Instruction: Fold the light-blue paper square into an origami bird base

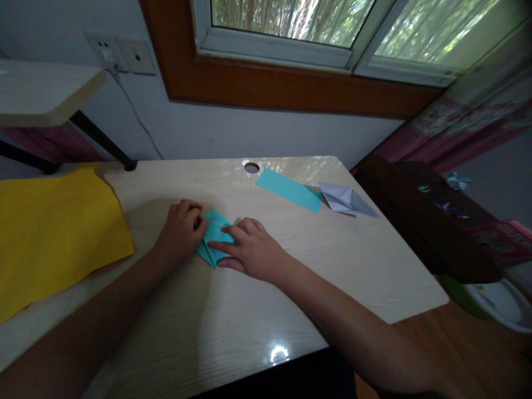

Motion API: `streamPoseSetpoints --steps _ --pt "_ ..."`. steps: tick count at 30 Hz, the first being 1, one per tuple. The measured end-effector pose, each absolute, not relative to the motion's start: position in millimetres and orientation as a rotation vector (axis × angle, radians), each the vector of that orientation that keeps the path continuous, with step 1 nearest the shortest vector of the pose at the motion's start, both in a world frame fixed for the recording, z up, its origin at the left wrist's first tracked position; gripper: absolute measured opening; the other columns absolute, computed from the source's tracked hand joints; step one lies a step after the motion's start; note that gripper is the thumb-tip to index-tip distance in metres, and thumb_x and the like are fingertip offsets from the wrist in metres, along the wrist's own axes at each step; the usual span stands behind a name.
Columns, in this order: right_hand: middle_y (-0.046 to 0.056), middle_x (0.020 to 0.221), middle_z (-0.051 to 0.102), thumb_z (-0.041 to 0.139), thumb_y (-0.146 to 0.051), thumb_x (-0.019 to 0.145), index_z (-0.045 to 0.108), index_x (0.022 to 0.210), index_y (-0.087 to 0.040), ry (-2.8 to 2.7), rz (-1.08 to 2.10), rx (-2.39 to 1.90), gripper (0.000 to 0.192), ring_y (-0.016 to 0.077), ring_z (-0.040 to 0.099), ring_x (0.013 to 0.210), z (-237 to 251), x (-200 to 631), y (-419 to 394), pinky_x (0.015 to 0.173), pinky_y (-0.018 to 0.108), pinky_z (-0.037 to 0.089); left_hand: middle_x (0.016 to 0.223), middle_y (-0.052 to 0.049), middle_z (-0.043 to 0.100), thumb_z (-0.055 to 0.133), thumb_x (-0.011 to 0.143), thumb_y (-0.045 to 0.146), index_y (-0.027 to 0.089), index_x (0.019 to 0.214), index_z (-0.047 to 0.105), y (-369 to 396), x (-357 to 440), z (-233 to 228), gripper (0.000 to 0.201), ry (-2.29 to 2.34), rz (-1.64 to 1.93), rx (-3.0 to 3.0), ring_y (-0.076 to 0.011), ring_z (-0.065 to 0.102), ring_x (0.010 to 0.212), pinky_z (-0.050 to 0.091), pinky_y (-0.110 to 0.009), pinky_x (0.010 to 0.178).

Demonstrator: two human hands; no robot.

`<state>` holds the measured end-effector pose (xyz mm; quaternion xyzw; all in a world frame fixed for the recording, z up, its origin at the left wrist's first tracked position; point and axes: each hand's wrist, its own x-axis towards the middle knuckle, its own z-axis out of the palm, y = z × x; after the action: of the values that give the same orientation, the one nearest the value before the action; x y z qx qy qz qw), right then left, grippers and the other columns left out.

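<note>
— Left of the fingers, what lies on the desk (233,332)?

— A big yellow sheet (54,233), flat, spread toward the desk's left edge, well apart from both hands. Above it a shelf board (41,91) juts out on a dark bracket, and a wall socket (120,54) with a cable sits behind.

— And the left hand (180,227)?

— Curled into a loose fist, fingers (195,213) tucked narrow, knuckles pressing on the left edge of the folded teal paper (216,230). Whether it pinches the paper or only presses it, I cannot tell.

— Where exactly is that paper?

— Flat on the desk, right between the two hands, touching both. Its pointed lower corner peeks out just below the fingers of the right hand.

— The right hand (253,252), then?

— Laid flat over the paper's right side, fingers stretched out and close together, the index fingertip pointing left across the fold toward the other hand. It presses down, gripping nothing.

— Beyond the fingers, further right?

— A round cable hole (251,167) near the desk's back edge, then a teal strip (291,189) lying slantwise, and just beside it, touching its right end, a folded pale-grey paper shape (347,199). Right of the desk stands a dark cabinet (428,221).
</note>
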<state>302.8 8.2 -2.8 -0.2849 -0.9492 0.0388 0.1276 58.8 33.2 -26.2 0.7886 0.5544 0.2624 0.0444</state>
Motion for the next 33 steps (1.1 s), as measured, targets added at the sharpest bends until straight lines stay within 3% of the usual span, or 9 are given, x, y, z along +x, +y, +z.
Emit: streamPoseSetpoints --steps 4,21,33 --pt "0.008 0.135 0.058 0.046 -0.060 0.100 0.059 0.139 -0.039 -2.761 0.122 -0.831 0.047 0.0321 0.044 0.123 -3.6 302.6 8.3 0.103 0.053 0.040 0.112 -0.012 0.060 0.056 0.092 0.032 0.021 0.079 0.056 31.5 60.2 -21.7 0.017 1.723 0.734 2.431 -0.0303 0.055 0.111 0.042 -0.051 0.104" --pt "0.008 0.135 0.058 0.044 -0.060 0.101 0.059 0.140 -0.039 -2.776 0.105 -0.815 0.046 0.0317 0.044 0.121 -3.3 302.3 9.1 0.102 0.053 0.039 0.113 -0.016 0.060 0.046 0.096 0.024 0.019 0.093 0.060 31.2 61.0 -22.2 0.015 1.706 0.645 2.539 -0.0319 0.053 0.114 0.041 -0.053 0.102" --pt "0.008 0.124 0.060 0.048 -0.060 0.099 0.060 0.139 -0.037 -2.788 0.069 -0.798 0.048 0.0305 0.046 0.113 -2.7 300.7 9.4 0.102 0.053 0.038 0.115 -0.013 0.062 0.051 0.097 0.031 0.021 0.090 0.057 27.6 63.1 -16.4 0.014 1.609 0.693 2.476 -0.0302 0.054 0.113 0.040 -0.051 0.102"
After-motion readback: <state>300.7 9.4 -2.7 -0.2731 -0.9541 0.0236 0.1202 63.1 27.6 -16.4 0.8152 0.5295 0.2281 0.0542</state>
